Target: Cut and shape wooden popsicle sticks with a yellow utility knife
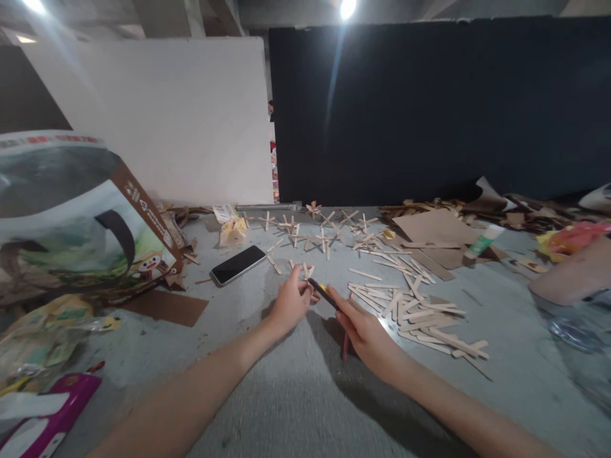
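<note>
Your left hand (290,304) pinches pale flat wooden sticks (308,271) above grey worktop (272,401); your right hand (366,332) grips slim black-and-yellow tool (324,293), tip near sticks. Brown-edged printed package (76,219), far left: lettering too blurred.

I pinch a small piece of pale wooden craft stick (308,271) in my left hand (292,304), its lower part hidden by my fingers. My right hand (365,327) grips a slim, straight black tool (325,294) with a yellow patch, slanting forward and leftward, its far end just beside the wood.
</note>
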The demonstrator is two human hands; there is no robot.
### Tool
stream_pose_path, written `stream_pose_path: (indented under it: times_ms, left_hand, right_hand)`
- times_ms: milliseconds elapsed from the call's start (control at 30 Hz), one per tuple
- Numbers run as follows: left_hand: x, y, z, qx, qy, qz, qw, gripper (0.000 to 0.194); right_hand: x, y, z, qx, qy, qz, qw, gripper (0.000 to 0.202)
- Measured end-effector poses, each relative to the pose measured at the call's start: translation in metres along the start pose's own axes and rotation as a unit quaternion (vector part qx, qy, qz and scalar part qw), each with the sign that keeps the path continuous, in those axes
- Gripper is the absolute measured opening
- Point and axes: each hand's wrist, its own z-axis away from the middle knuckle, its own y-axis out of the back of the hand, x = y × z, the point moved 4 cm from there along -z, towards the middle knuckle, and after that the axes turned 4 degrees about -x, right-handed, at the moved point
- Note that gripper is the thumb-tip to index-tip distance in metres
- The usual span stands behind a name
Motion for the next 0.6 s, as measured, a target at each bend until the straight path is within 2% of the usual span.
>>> stream_pose_path:
  times_ms: [267, 600]
  left_hand:
    - [0.001, 0.001, -0.002, 0.007, 0.003, 0.037, 0.999, 0.038]
    - [0.001, 0.001, -0.001, 0.011, 0.000, 0.035, 0.999, 0.036]
  right_hand:
    - [0.009, 0.000, -0.002, -0.029, 0.022, -0.021, 0.999, 0.058]
    - [0.008, -0.001, -0.003, -0.014, 0.013, -0.016, 1.000, 0.059]
